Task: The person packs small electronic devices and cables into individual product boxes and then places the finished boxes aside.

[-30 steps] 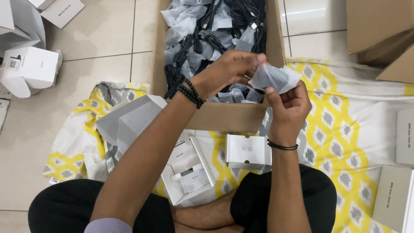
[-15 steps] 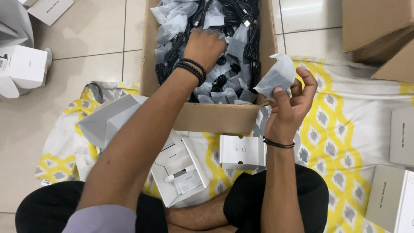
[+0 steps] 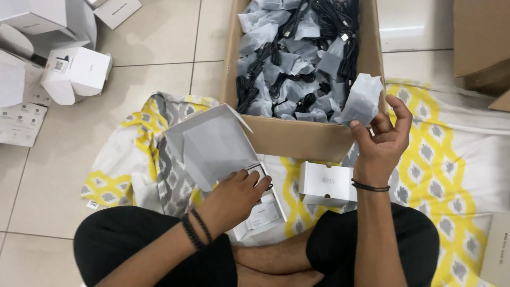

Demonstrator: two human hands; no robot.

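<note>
My left hand lies knuckles-up on the open white box in front of my crossed legs. Its fingers are curled over the tray, and a bit of black cable shows at the fingertips. My right hand is raised beside the near right corner of the big cardboard box. It pinches a crumpled translucent white pouch between thumb and fingers. The cardboard box is full of coiled black cables and more such pouches.
A small closed white box lies on the yellow-and-grey patterned cloth between my hands. Several white boxes sit on the tiled floor at the far left. Brown cartons stand at the far right, and flat white boxes lie at the right edge.
My left hand left the cardboard box and came down onto the open white box. My right hand stays up by the box corner with the pouch, now held alone.
</note>
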